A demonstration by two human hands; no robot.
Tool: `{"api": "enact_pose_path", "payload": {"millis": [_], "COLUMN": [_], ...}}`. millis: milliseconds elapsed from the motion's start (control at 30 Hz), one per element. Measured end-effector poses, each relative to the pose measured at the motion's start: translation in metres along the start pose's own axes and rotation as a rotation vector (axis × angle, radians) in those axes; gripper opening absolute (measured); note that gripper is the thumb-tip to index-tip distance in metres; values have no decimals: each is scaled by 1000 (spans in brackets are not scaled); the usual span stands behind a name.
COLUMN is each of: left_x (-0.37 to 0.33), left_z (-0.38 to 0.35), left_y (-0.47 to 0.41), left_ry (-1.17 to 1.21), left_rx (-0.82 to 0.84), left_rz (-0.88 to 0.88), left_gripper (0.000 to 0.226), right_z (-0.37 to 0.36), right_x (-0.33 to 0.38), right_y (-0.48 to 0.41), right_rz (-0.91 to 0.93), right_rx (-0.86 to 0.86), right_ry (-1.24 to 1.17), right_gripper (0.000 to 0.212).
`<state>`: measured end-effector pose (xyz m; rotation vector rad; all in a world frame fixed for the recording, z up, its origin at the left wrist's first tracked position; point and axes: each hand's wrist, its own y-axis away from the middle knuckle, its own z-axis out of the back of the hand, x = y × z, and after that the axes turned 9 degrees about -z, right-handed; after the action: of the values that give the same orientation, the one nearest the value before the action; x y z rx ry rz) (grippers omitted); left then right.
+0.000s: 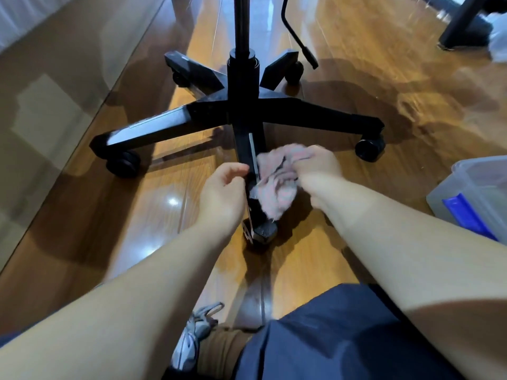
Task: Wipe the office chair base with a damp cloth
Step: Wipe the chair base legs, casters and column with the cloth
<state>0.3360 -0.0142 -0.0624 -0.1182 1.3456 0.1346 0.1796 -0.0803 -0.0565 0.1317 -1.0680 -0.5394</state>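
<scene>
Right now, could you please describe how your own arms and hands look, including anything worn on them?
The left forearm and right forearm are bare right to the frame edge, with no sleeve showing. The left hand and right hand wear no gloves. I see no watch, bracelet or ring, though blur could hide a thin ring.

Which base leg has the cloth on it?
The leg pointing at the camera: the right hand holds the pink cloth against it; no other is covered.

Bright glare on glossy floor [172,201], wide-angle warp, motion blur.
</scene>
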Motion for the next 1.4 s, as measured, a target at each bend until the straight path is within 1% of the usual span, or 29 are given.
{"api": "enact_pose_path", "payload": {"millis": [33,100,167,233,300,400,500,567,633,667,700,733,800,833,967,1067,1133,1167,1233,1300,1333,1400], "left_x": [2,8,17,27,37,45,46,41,35,32,27,27,29,31,37,42,45,46,46,44,41,35], "left_z": [2,5,5,4,2,-1,-2,-3,-4,-4,-2,-1,4,6,11,9,8,8,7,8,9,10], "left_y": [-8,-28,-45,-61,-68,-67,-65,-62,-61,-59,-56,-55,-52,-51,-55,-57,-57,-58,-58,-58,-56,-57], "left_ry": [3,79,144,205,230,221,194,176,165,161,164,180,212,216,212,229,237,241,254,246,219,150], "left_rx": [18,107,147,140,162,188,207,205,202,200,199,208,240,247,238,230,226,226,218,216,230,269], "left_rz": [24,90,134,146,130,113,82,94,117,134,136,135,135,143,137,131,133,130,141,152,151,132], "left_gripper": [40,50,55,53,52,66,67,66,68,70,72,73,73,73,71,68,68,69,69,69,69,72], "right_z": [1,-10,-29,-57,-81,-91,-77,-54,-32,-25,-20,-21,-33,-41,-73,-89,-97,-96,-86,-66,-54,-32], "right_x": [5,19,33,47,58,55,35,14,-4,-9,-9,-4,17,29,66,80,82,81,68,53,42,26], "right_y": [-9,-35,-59,-76,-83,-83,-62,-32,-10,-3,2,0,-14,-26,-74,-88,-91,-88,-79,-54,-38,-5], "right_rz": [-6,-56,-112,-76,-55,-74,-16,0,-7,-24,-16,-2,-10,-22,-6,-14,-47,-68,-56,13,16,-104], "right_rx": [-16,89,130,150,175,216,268,332,405,412,392,365,288,238,141,59,6,-6,66,156,202,329], "right_ry": [-78,-274,-399,-384,-331,-232,-223,-189,-63,-29,-44,-118,-348,-394,-302,-305,-239,-192,-123,65,108,90], "right_gripper": [24,29,28,27,34,39,34,29,34,37,37,34,27,27,34,30,23,24,33,33,33,31]}}
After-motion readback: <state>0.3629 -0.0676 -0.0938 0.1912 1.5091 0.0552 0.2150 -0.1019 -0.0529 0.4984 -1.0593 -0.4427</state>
